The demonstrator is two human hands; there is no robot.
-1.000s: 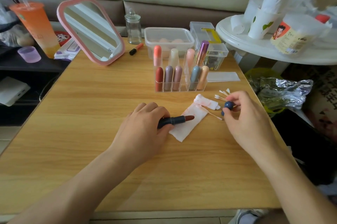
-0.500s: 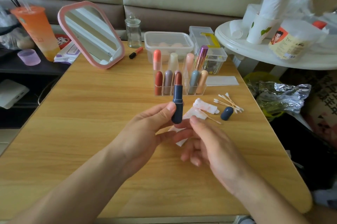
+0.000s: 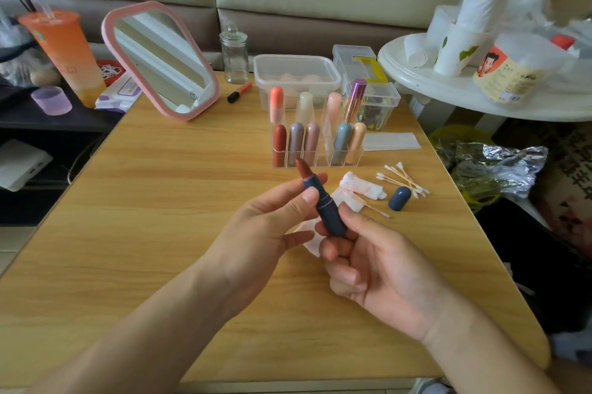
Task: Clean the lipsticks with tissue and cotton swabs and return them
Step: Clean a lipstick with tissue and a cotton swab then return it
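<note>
The left hand's (image 3: pixel 256 233) thumb and forefinger pinch the upper part of a dark blue lipstick (image 3: pixel 324 206), while the right hand's (image 3: pixel 378 268) curled fingers (image 3: pixel 333 249) close round its base. The tube is held in mid-air at the centre of the frame and leans toward the upper left, with its brownish-red bullet exposed at the top. Beneath the hands a white tissue (image 3: pixel 310 241) lies flat on the wooden table (image 3: pixel 153 208). Just right of it are a rolled, stained tissue (image 3: pixel 362 186), the blue cap (image 3: pixel 399 199) and a loose bunch of cotton swabs (image 3: pixel 404 179). Above the hands, a clear organizer (image 3: pixel 320 160) holds capped lipsticks upright. In the upper left of the frame, a pink-framed mirror (image 3: pixel 160 60) stands tilted.
</note>
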